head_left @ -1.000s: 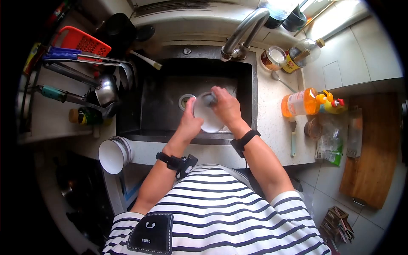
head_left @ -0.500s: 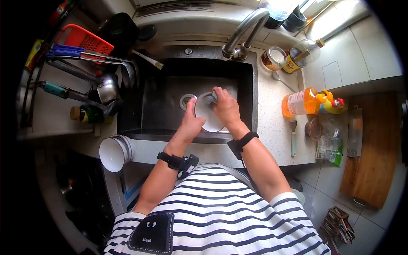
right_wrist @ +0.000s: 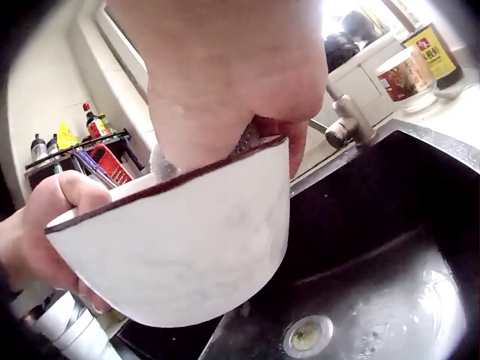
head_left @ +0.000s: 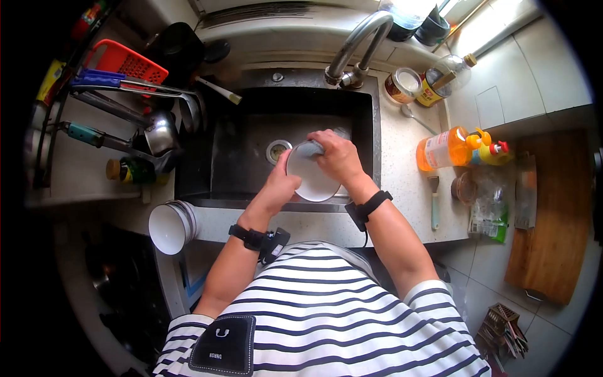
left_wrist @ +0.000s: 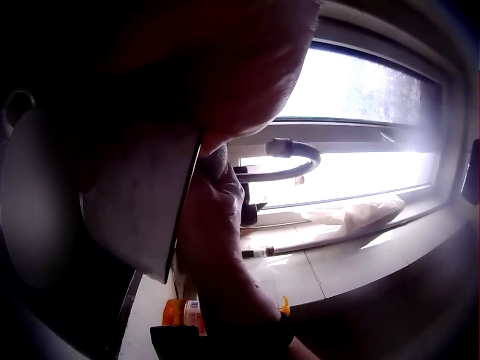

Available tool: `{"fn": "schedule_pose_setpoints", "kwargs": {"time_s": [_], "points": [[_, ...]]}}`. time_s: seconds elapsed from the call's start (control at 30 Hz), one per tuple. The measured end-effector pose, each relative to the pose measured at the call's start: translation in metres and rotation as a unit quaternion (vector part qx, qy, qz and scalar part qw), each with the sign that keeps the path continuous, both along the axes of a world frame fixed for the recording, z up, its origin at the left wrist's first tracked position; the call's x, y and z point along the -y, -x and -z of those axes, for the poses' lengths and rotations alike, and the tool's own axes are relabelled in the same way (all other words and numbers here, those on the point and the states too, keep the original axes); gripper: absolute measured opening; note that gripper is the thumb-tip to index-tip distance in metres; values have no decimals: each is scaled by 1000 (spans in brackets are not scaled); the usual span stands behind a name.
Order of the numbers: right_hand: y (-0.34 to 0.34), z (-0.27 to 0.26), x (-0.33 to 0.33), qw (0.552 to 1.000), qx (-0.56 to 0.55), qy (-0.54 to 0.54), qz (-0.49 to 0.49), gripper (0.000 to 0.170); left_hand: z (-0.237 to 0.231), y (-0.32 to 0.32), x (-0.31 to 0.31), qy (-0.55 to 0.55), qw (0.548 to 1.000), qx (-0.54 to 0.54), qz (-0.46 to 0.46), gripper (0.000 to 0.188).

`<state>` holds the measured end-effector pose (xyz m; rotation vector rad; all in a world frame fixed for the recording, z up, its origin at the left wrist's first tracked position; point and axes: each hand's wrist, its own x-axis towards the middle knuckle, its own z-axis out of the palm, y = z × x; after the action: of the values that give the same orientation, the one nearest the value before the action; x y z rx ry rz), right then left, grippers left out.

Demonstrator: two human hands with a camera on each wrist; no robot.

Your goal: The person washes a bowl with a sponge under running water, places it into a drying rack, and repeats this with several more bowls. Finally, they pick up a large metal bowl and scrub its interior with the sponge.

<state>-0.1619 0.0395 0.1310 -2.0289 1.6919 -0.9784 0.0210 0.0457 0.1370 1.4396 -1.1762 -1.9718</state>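
Over the near part of the sink, my left hand (head_left: 280, 188) grips a white bowl (head_left: 312, 180) by its side, thumb at the rim. The right wrist view shows the bowl (right_wrist: 187, 247) tilted, with a dark brown rim, and the left fingers (right_wrist: 56, 217) around its edge. My right hand (head_left: 340, 158) holds a grey scrubbing pad (head_left: 307, 149) against the bowl's inside near the far rim. In the right wrist view the pad (right_wrist: 160, 162) is mostly hidden behind the hand and the rim.
The black sink (head_left: 245, 169) has its drain (head_left: 278, 151) left of the bowl, and a faucet (head_left: 358, 53) arches over its back edge. Stacked white bowls (head_left: 168, 229) stand at the front left counter edge. Orange soap bottle (head_left: 443, 149) and a green-handled brush (head_left: 434, 210) lie right; ladles hang left.
The right hand and pad have shifted slightly along the bowl's inside, with the wrist a little further right. The bowl has tilted slightly, still held in the left hand.
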Motion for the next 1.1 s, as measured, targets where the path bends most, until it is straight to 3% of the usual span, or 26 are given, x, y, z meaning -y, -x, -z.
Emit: {"fn": "schedule_pose_setpoints", "kwargs": {"time_s": [0.1,0.2,0.37,0.47,0.57,0.77,0.8,0.97,1.0,1.1], "points": [[2,16,-6,991,43,-89,90,33,3,4,-1,39,998,-18,-50,74],[-6,14,-13,989,40,-76,120,29,-1,4,-5,43,998,24,-29,74],[-8,-6,-4,997,-79,5,-14,26,3,2,-3,19,1000,5,3,73],[-4,8,-3,999,20,7,48,34,-2,1,2,52,998,17,-15,73],[-7,24,-6,991,49,-18,121,35,6,1,3,98,994,33,-42,73],[-9,7,-7,996,-84,-18,-6,29,1,2,-7,23,999,44,16,78],[-7,10,-7,998,-54,-11,27,29,0,2,-4,16,999,40,19,78],[-12,46,-25,987,15,-23,158,30,44,-5,-5,214,974,72,1,76],[-13,38,-25,993,-13,-15,118,30,48,-5,-7,244,965,95,8,76],[-14,14,-16,994,-105,26,-16,30,4,4,-12,45,996,68,24,72]]}}
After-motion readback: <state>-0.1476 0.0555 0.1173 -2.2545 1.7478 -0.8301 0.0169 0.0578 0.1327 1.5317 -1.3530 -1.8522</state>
